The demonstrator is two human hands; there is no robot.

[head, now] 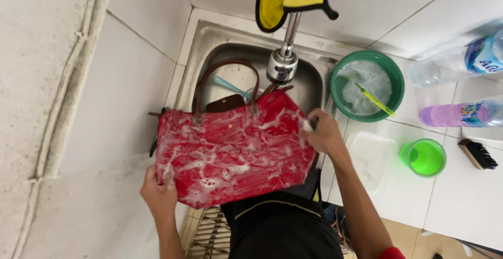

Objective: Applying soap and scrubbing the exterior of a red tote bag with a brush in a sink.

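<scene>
Red bag [236,149], fully lathered, held over the sink [314,83]: my left hand [157,193] clamps its near corner, my right hand [325,133] grips its right edge; rinsing remains.

A white tiled counter [461,206] runs beside a metal sink [314,89] set into it. On the counter, near the sink, stands a green bowl [396,89] of soapy water with a yellow-green toothbrush [375,100] in it. Beside it lie two plastic bottles, a clear one [456,62] and a purple one [456,115]. Lower down stands a small green cup [424,157], with a clear plastic box [371,157] to one side and a black-bristled brush [477,154] to the other.
</scene>
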